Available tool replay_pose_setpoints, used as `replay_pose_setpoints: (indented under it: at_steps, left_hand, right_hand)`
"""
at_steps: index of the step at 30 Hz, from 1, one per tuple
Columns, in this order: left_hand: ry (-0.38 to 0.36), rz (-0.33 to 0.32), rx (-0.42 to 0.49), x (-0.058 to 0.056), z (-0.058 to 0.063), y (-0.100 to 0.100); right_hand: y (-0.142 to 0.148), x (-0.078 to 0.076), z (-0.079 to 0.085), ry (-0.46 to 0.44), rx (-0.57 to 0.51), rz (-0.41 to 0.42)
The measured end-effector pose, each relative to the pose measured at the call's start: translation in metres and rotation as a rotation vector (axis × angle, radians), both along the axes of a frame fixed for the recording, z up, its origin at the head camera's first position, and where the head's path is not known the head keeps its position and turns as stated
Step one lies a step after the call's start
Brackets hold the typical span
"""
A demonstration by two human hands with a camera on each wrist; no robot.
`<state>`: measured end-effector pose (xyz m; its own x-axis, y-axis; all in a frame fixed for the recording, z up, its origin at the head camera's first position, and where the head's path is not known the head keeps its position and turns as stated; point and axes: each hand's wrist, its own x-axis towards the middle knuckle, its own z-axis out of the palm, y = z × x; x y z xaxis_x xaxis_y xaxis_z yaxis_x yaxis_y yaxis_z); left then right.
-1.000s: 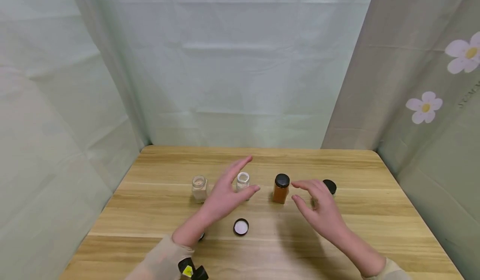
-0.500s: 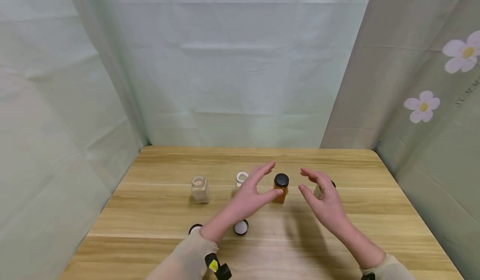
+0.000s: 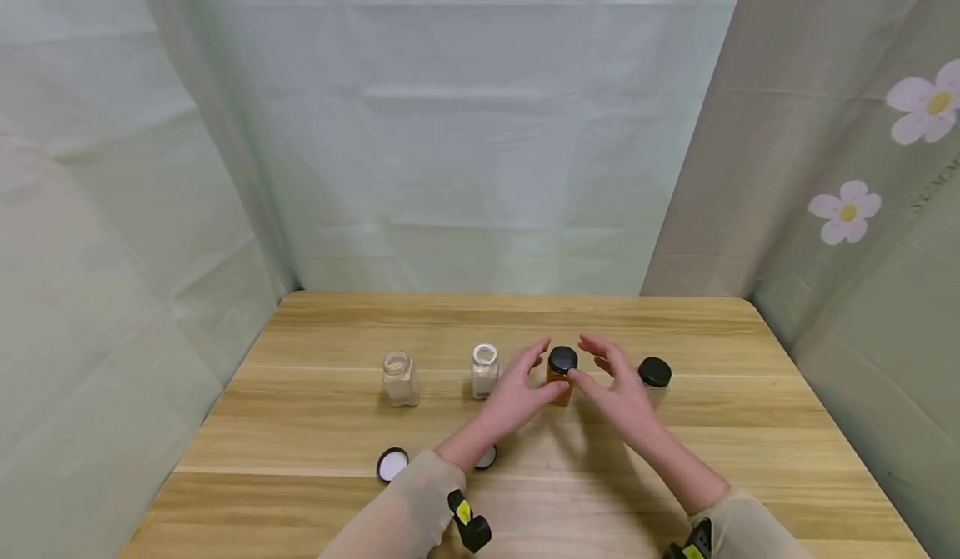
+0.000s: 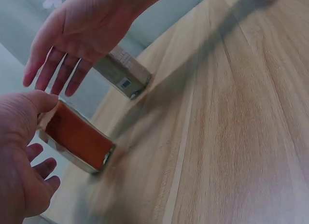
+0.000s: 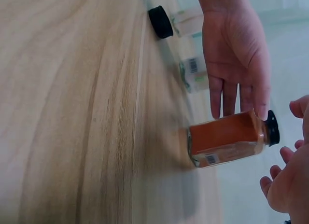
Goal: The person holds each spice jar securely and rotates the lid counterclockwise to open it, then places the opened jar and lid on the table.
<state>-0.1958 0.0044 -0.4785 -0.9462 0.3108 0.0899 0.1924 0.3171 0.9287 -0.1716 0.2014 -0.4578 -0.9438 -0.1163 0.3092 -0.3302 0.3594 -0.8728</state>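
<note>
Two uncapped jars [image 3: 484,382] stood left of the orange jar [image 5: 224,137]; this one and the black-topped jar [image 3: 656,376] right of it were not yet opened. My left hand [image 3: 516,397] and right hand [image 3: 624,401], fingers spread, surrounded the orange jar without gripping.

Hands crowd an orange jar [image 3: 560,375] from both sides, the left hand [image 3: 516,398] and right hand [image 3: 624,396] walling off its flanks while its top lies open from above. A black-capped jar [image 3: 656,373] hems in the right hand's outer side; an uncapped jar [image 3: 484,376] stands near the left. A wide gap separates that one from another open jar [image 3: 401,381]. Bare wood stretches behind the row.
</note>
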Motion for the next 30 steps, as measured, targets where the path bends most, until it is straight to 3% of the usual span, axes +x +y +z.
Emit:
replay_pose_setpoints:
  at_steps: [12, 21, 30]
  left_hand:
    - [-0.022, 0.011, 0.025, -0.006, -0.009, 0.004]
    - [-0.038, -0.004, 0.106, -0.01, -0.013, 0.005]
    - [-0.027, -0.026, 0.105, -0.012, -0.016, 0.005]
  right_hand:
    - [-0.007, -0.019, -0.012, -0.159, 0.006, 0.026]
    - [-0.01, -0.025, -0.014, -0.165, -0.023, 0.025]
    - [-0.012, -0.028, -0.019, -0.146, -0.069, 0.001]
